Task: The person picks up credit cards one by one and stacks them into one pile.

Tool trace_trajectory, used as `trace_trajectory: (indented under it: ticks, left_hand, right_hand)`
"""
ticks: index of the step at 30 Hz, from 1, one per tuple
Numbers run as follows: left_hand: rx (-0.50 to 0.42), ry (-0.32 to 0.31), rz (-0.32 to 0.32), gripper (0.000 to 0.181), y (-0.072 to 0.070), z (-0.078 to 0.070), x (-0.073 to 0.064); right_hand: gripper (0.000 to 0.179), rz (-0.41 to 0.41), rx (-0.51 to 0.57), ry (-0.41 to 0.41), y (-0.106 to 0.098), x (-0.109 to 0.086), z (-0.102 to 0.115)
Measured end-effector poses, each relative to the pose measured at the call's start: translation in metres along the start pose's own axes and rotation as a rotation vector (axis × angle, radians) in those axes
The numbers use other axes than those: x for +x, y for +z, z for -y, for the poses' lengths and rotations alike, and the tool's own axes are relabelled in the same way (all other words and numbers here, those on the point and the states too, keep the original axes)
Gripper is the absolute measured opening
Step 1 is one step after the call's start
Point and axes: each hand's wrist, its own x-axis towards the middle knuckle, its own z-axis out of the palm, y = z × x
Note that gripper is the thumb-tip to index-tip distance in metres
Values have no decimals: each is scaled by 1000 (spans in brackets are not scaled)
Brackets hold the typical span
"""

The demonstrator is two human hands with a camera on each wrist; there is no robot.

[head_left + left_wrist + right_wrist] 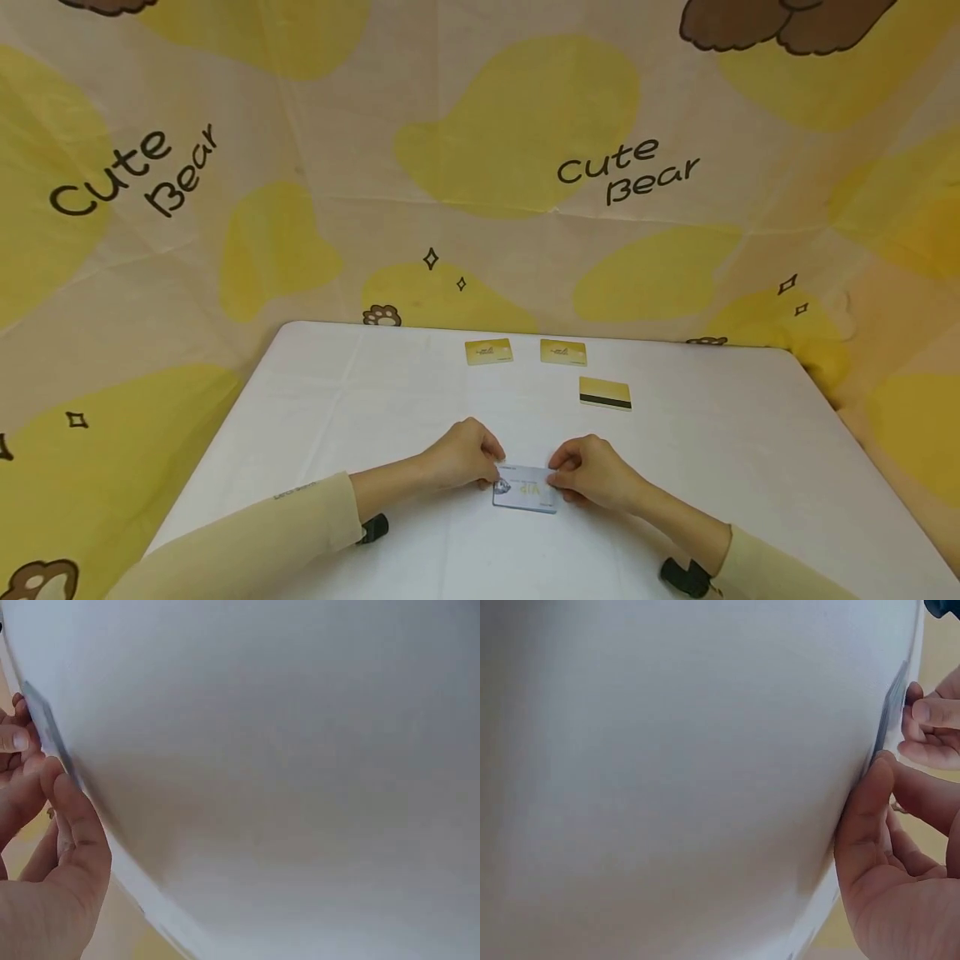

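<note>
A silver card (527,492) with gold VIP lettering, upside down from here, lies at the near middle of the white table. My left hand (462,454) pinches its left edge between thumb and fingers. At the opposite edge, the right hand (596,475) grips the card the same way. The left wrist view shows the card (46,724) from the side, low over the white surface, beyond the left hand (64,862). From the right wrist, the card's edge (889,709) appears dark and thin above my right hand (900,855).
Farther back lie two gold cards, one on the left (489,352) and one on the right (564,352). Nearer, another gold card (605,393) shows a dark stripe. Behind the white table (337,400) hangs a yellow patterned cloth (517,125).
</note>
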Motion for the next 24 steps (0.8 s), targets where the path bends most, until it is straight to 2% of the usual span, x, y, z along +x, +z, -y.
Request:
trace_trajectory:
  ticks: [6,10,17,24]
  left_hand:
    - [94,86,-36,25,-16,-10,4]
    - [113,124,-65,25,-25,-19,8]
    - [84,177,-114,23,-31,-30,16]
    - [26,188,-148,21,-31,-35,26]
  right_hand:
    - [8,-47,-77,-16,-12,-4,7]
    - [10,-93,-114,-36,-23,-7,11]
    - [15,-150,-103,-49,-43,-8,12]
    - [23,-207,-100,-39,-61,-13,14]
